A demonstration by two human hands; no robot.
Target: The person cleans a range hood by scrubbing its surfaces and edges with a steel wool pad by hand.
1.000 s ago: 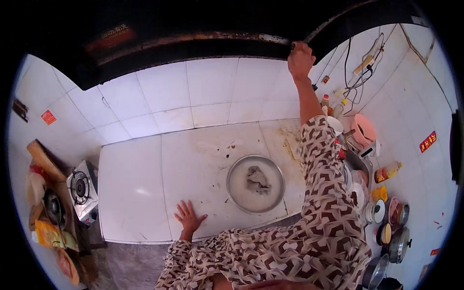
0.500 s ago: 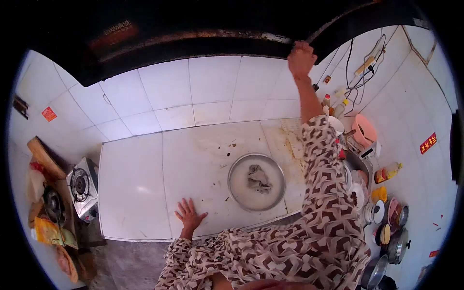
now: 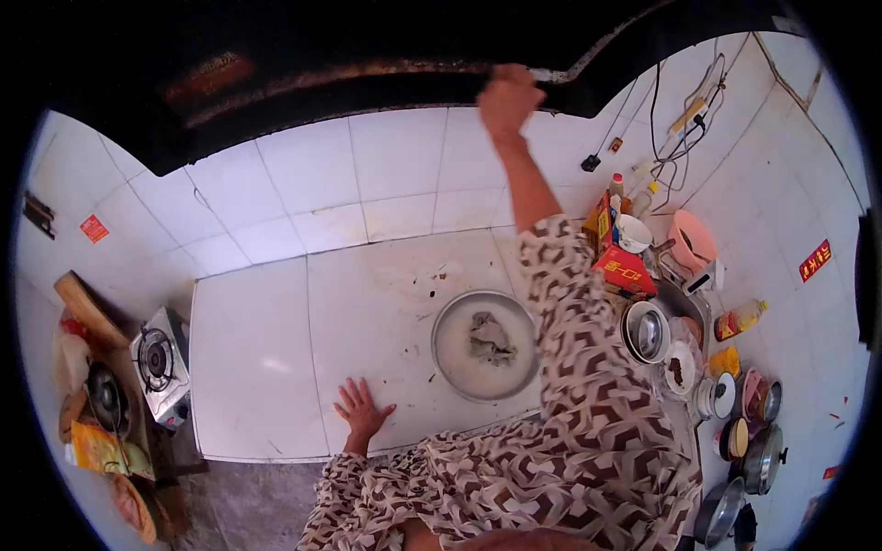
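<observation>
My left hand (image 3: 364,411) lies flat on the white tiled counter (image 3: 248,367) near its front edge, with its fingers spread. Raised high, my right hand (image 3: 511,99) is at the lower front edge of the dark range hood (image 3: 312,90). Its fingers are curled closed against the rusty-stained rim, and whatever they may hold is hidden. Between the two arms a round metal basin (image 3: 438,363) stands on the counter with cloudy water in it. A crumpled grey cloth (image 3: 491,340) lies in the water. Dark crumbs are scattered around the basin.
A gas stove (image 3: 162,367) stands left of the counter, beside a dark pan (image 3: 106,397). On the right are a red box (image 3: 627,272), stacked bowls (image 3: 648,332), a pink basin (image 3: 691,241), an oil bottle (image 3: 740,319) and several pots. Cables (image 3: 680,147) hang on the wall.
My right hand has slid left along the hood's edge, and its sleeve now uncovers the red box and bowls. My left hand stays on the counter.
</observation>
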